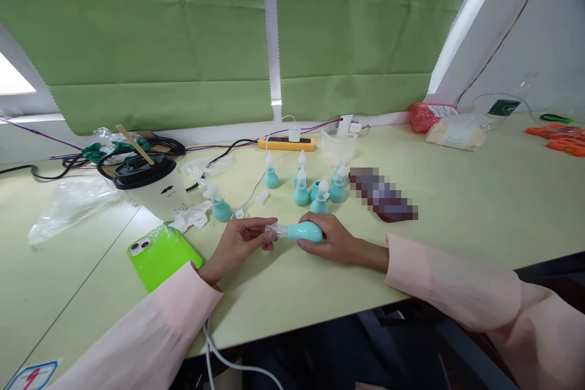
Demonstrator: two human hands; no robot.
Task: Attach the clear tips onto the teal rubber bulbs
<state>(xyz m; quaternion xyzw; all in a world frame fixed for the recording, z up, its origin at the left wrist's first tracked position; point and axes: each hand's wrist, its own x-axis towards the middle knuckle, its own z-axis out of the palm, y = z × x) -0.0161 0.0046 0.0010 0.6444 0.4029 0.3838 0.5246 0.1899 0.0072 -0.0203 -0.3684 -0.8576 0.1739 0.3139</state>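
Above the front part of the table, both hands hold a teal bulb nasal aspirator (305,231) that lies sideways. My right hand (338,241) is closed round its rubber bulb. With thumb and fingers, my left hand (237,244) pinches the clear plastic nozzle (277,231) at the other end. Several similar aspirators with whitish tips stand upright behind, among them one aspirator (271,178) set apart and a cluster with a front aspirator (320,198). Another aspirator (221,208) tilts left of the hands. A small clear plastic piece (262,197) lies between them.
A bright green phone (159,256) lies by my left wrist, near a lidded paper cup (158,192) and crumpled tissue (194,216). Behind are a yellow power strip (286,144), cables and a clear plastic tub (339,147). A blurred dark red object (384,195) lies right.
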